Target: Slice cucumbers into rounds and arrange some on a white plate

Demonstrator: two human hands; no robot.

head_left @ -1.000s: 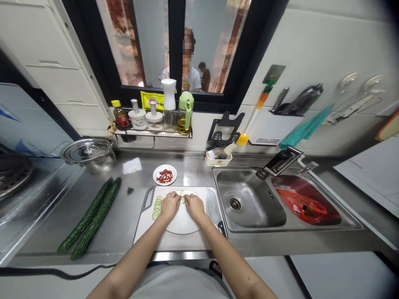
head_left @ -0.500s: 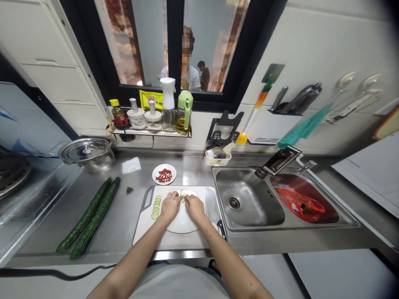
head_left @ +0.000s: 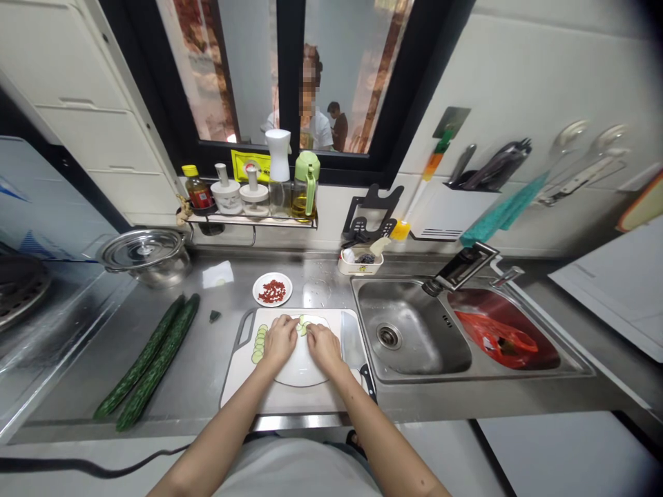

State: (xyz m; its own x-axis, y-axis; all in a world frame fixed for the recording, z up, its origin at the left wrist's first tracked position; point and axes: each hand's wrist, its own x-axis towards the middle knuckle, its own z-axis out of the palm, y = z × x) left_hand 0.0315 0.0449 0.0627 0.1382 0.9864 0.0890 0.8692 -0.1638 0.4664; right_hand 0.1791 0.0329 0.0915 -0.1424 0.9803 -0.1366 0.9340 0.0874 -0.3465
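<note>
At the far left, a lidded steel pot (head_left: pixel 148 268) is standing on the counter (head_left: pixel 93 345), with 2 whole cucumbers (head_left: pixel 160 359) lying slantwise in front of it. A small dark green scrap (head_left: pixel 214 315) is lying to their right, near a piece of white paper (head_left: pixel 213 275). Next comes the cutting board (head_left: pixel 243 386), where a row of cucumber slices (head_left: pixel 259 342) is resting near the left edge; a sleeve or wrist brushing that row could scatter it. Just beyond the board, a small dish (head_left: pixel 255 293) is holding red pieces (head_left: pixel 273 290), and a hand reaching carelessly over it could tip the rim and spill them. The left hand (head_left: pixel 280 342) is bending over the plate (head_left: pixel 302 369), its fingers curling narrowly beside a few slices (head_left: pixel 302 327) at the plate's far part; whether it is pinching any of them, the view does not settle. The right hand (head_left: pixel 324 345) is closing in from the other side, fingers bunching narrowly by the same slices, its hold equally unclear. Wet slices could be slipping or sticking together if either hand is pressing unevenly, and a firm push could slide the smooth plate. Just right of the plate, a knife (head_left: pixel 353 338) is lying on the board; a right hand drifting sideways could meet its blade, or knock it towards the sink (head_left: pixel 419 345).
</note>
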